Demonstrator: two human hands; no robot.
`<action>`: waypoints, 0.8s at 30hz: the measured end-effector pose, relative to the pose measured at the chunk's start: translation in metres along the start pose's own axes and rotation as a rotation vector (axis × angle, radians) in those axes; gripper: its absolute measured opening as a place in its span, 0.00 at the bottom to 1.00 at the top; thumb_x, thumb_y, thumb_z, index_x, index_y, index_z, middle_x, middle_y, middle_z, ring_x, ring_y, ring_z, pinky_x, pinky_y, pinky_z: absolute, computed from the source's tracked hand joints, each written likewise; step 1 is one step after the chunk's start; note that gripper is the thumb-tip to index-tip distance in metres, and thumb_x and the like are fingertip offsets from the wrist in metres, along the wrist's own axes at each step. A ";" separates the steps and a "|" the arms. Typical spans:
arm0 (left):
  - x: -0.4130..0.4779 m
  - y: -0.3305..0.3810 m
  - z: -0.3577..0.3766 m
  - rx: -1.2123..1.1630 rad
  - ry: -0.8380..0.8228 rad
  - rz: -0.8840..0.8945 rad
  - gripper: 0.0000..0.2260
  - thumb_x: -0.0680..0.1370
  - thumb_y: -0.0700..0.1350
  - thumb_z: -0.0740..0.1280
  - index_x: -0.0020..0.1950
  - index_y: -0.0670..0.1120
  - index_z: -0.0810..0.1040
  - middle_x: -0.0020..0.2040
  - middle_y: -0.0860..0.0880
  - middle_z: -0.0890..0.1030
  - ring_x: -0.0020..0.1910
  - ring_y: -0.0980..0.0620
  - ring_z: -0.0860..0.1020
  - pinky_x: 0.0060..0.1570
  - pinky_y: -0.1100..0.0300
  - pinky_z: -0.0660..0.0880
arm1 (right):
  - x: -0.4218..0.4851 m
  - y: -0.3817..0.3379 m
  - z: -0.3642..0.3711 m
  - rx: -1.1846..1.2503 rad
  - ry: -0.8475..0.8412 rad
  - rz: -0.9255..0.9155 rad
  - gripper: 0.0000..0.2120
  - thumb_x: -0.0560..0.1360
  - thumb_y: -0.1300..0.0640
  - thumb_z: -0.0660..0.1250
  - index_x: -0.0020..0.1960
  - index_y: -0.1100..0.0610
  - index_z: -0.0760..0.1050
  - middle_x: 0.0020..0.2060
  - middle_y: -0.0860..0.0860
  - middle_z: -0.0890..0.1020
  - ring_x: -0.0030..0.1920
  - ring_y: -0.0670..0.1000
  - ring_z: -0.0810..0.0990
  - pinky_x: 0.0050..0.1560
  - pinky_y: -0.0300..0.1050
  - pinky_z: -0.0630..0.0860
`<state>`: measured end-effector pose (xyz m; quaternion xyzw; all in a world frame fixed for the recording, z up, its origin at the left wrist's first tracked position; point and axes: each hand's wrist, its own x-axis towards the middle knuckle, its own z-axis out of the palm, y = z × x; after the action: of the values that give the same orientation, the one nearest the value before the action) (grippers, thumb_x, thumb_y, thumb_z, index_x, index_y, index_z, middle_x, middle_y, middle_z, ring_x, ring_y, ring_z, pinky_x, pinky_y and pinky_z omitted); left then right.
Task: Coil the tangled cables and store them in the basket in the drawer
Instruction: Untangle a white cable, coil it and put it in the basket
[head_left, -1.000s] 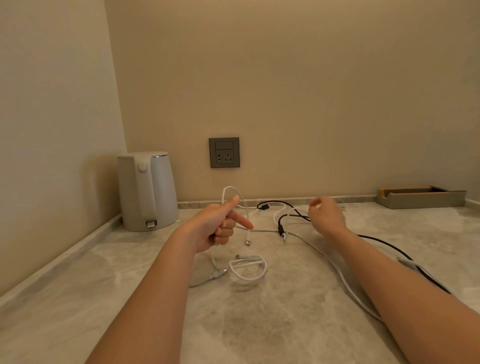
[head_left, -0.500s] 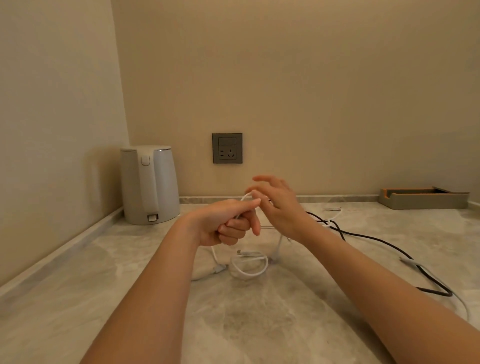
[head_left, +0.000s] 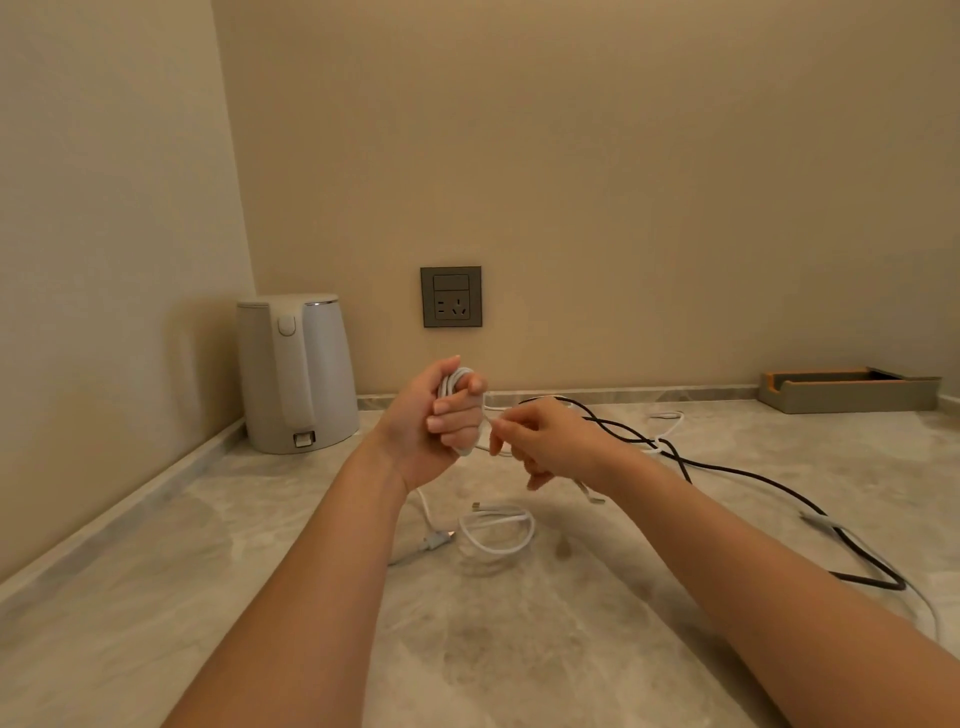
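My left hand (head_left: 441, 421) is raised above the marble counter (head_left: 519, 649) and grips a small coil of white cable (head_left: 453, 382), its fingers curled round the loops. My right hand (head_left: 545, 441) is just to its right and pinches the same white cable between thumb and forefinger. Below the hands a loose loop of white cable (head_left: 498, 530) lies on the counter with a plug end beside it. A black cable (head_left: 753, 478) trails from behind my right hand to the right. No drawer or basket is in view.
A white electric kettle (head_left: 296, 374) stands in the back left corner. A grey wall socket (head_left: 451, 296) sits on the back wall. A low grey tray with an orange inside (head_left: 852, 389) stands at the back right. A thin white cable (head_left: 670, 421) crosses the black one.
My left hand has turned upright and now holds several loops of white cable. My right hand has moved from the far cables to just right of the left hand, pinching the cable.
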<state>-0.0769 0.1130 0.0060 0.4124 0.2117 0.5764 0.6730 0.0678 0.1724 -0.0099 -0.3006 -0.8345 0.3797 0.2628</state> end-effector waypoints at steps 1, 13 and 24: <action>0.000 -0.002 0.000 0.005 0.024 -0.003 0.22 0.79 0.49 0.54 0.28 0.42 0.74 0.16 0.55 0.63 0.12 0.59 0.61 0.14 0.70 0.56 | -0.001 -0.002 0.000 0.004 -0.045 0.021 0.13 0.81 0.58 0.58 0.43 0.59 0.77 0.28 0.51 0.70 0.25 0.44 0.71 0.32 0.40 0.78; 0.002 -0.012 0.007 0.046 -0.184 -0.169 0.16 0.75 0.50 0.60 0.30 0.44 0.71 0.17 0.54 0.66 0.16 0.59 0.54 0.14 0.69 0.60 | -0.005 -0.002 -0.011 0.122 0.090 -0.194 0.16 0.83 0.53 0.50 0.47 0.52 0.77 0.41 0.45 0.78 0.42 0.43 0.75 0.50 0.43 0.71; 0.005 -0.015 0.010 0.000 -0.267 -0.209 0.20 0.78 0.53 0.58 0.28 0.45 0.70 0.17 0.53 0.67 0.16 0.58 0.56 0.15 0.68 0.60 | -0.007 -0.003 -0.019 0.216 0.072 -0.298 0.13 0.82 0.58 0.54 0.55 0.63 0.75 0.44 0.55 0.77 0.46 0.50 0.75 0.50 0.46 0.73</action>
<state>-0.0592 0.1143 0.0006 0.4610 0.1620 0.4433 0.7515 0.0841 0.1743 0.0019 -0.1573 -0.8142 0.4128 0.3767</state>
